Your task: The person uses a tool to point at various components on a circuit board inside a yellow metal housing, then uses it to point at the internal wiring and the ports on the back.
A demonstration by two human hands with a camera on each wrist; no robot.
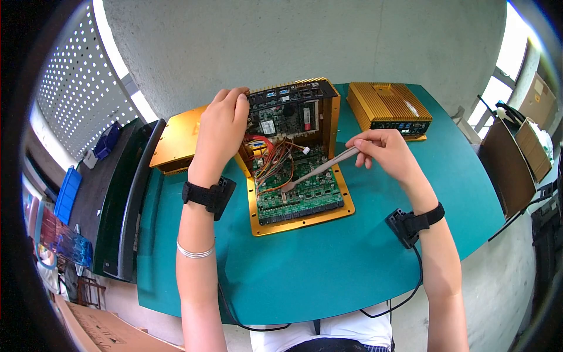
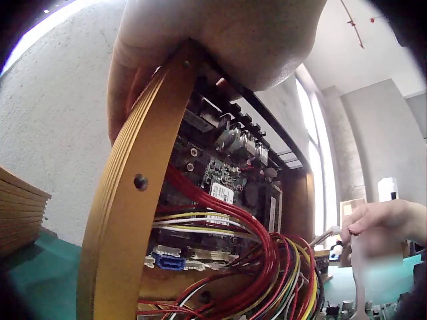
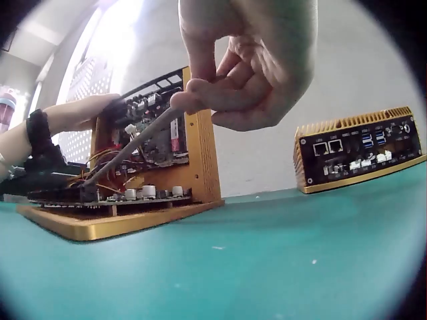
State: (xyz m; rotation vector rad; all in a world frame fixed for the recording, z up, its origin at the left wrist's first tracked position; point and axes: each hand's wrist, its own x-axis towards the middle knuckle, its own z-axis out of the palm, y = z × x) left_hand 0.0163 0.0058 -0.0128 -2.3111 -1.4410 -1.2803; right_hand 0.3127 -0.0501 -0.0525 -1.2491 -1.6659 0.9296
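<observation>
A gold case [image 1: 334, 126] stands on edge, its inside facing the person, behind a green circuit board [image 1: 311, 196] on a gold base plate [image 1: 302, 224]. The left hand [image 1: 223, 129] grips the case's upper left corner; in the left wrist view the hand [image 2: 220, 40] lies over the frame's top. Between thumb and fingers the right hand [image 1: 387, 154] pinches a grey tool [image 1: 325, 166], its tip down at the board near the wires. The right wrist view shows the tool [image 3: 137, 141] slanting down from the fingers. Red and multicoloured wires [image 2: 263, 267] run between case and board.
A finned gold box [image 1: 390, 105] stands at the table's back right. Another gold case [image 1: 179, 141] lies at the left, behind the left forearm. A dark bench [image 1: 111, 193] borders the table's left side. Cables from both wrist cameras trail over the table's front edge.
</observation>
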